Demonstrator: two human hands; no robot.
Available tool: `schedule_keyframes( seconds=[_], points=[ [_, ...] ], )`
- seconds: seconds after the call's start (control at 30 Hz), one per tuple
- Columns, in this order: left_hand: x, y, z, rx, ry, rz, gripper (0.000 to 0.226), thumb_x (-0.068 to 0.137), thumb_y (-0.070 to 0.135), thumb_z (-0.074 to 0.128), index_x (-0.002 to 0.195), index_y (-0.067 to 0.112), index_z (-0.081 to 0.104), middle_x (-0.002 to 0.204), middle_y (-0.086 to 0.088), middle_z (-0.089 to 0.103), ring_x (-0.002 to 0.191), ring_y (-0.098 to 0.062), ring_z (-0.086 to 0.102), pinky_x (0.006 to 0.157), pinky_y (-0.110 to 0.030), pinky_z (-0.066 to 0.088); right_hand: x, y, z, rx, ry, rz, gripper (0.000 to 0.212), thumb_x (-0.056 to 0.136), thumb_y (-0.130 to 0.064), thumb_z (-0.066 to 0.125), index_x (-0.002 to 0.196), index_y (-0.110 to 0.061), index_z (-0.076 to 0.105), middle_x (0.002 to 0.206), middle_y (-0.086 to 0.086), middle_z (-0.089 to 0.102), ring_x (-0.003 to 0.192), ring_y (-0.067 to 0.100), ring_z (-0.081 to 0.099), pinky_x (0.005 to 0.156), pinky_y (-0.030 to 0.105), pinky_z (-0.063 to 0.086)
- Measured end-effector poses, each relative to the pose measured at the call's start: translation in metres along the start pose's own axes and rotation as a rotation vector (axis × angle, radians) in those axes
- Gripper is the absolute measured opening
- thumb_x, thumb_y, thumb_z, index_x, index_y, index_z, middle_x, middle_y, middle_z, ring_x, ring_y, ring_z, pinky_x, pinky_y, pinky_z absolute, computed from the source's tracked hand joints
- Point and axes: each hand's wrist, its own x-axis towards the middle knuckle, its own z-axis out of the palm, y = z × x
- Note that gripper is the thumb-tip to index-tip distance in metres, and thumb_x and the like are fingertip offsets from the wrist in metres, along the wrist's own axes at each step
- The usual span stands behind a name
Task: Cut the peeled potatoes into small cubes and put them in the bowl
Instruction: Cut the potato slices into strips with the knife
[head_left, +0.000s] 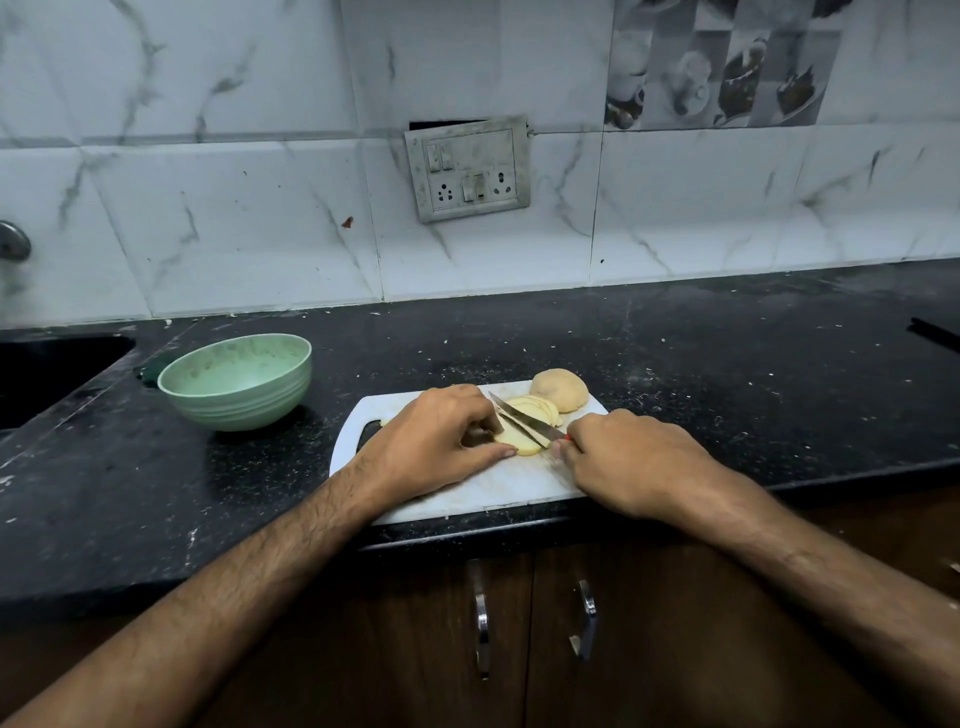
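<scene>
A white cutting board (498, 488) lies at the counter's front edge. On it my left hand (441, 441) holds down a pale potato slice (519, 446) with curled fingers and thumb. My right hand (623, 462) grips a knife (524, 420) by its handle, with the blade lying across the sliced potato. More slices (540, 408) lean behind the blade. A whole peeled potato (560, 388) sits at the board's far right corner. A green bowl (236, 382) stands to the left of the board; I see no potato in it.
The black stone counter (727, 395) is speckled with crumbs. A sink (47, 374) opens at the far left. A switch and socket plate (467, 169) hangs on the tiled wall. Brown cabinet doors with metal handles (483, 618) are below.
</scene>
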Motion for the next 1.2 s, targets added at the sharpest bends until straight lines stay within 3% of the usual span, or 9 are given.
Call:
schedule_keyframes(
  seconds=[0.17,0.33,0.43,0.73,0.9,1.2],
  points=[
    [-0.002,-0.002,0.0,-0.008,0.038,0.015,0.025,0.085,0.041,0.08,0.088,0.016,0.076,0.088,0.009,0.069,0.081,-0.006,0.064,0.07,-0.028,0.053,-0.006,-0.004,0.003,-0.045,-0.001,-0.028,0.033,0.104,-0.046,0.026,0.098,-0.024,0.049,0.112,0.005,0.062,0.083,0.024,0.046,0.073,0.036,0.037],
    [-0.003,-0.001,0.001,-0.004,0.051,0.026,0.022,0.085,0.038,0.08,0.088,0.016,0.079,0.086,0.008,0.071,0.08,-0.004,0.065,0.068,-0.026,0.053,-0.007,-0.009,0.004,-0.075,0.029,-0.052,0.033,0.104,-0.037,0.03,0.112,-0.019,0.055,0.119,0.007,0.062,0.105,0.029,0.058,0.074,0.036,0.035],
    [-0.003,-0.001,0.0,0.001,0.055,0.028,0.02,0.085,0.037,0.081,0.087,0.017,0.079,0.084,0.008,0.07,0.078,-0.003,0.064,0.066,-0.026,0.053,-0.009,-0.014,0.005,-0.104,0.049,-0.063,0.028,0.102,-0.032,0.034,0.114,-0.019,0.055,0.119,0.007,0.061,0.107,0.029,0.059,0.074,0.036,0.034],
    [-0.004,0.0,0.0,-0.012,0.064,0.023,0.021,0.084,0.039,0.081,0.087,0.018,0.079,0.082,0.01,0.069,0.075,-0.001,0.064,0.064,-0.025,0.053,-0.011,-0.017,0.008,-0.114,0.087,-0.072,0.028,0.103,-0.031,0.035,0.117,-0.017,0.054,0.116,0.007,0.06,0.102,0.027,0.058,0.073,0.036,0.034],
    [-0.004,-0.001,0.0,-0.029,0.06,0.023,0.02,0.084,0.037,0.081,0.086,0.017,0.08,0.082,0.01,0.07,0.076,-0.002,0.064,0.064,-0.029,0.054,-0.007,-0.016,0.004,-0.092,0.071,-0.066,0.026,0.102,-0.033,0.035,0.113,-0.019,0.054,0.114,0.005,0.061,0.085,0.023,0.048,0.073,0.036,0.035],
    [-0.004,-0.002,0.002,-0.013,0.056,0.027,0.021,0.086,0.038,0.08,0.084,0.017,0.079,0.082,0.009,0.07,0.076,-0.006,0.067,0.064,-0.035,0.056,0.013,-0.027,0.011,-0.088,0.048,-0.054,0.029,0.1,-0.03,0.038,0.119,-0.017,0.056,0.119,0.006,0.062,0.106,0.027,0.059,0.075,0.038,0.037]
  ],
)
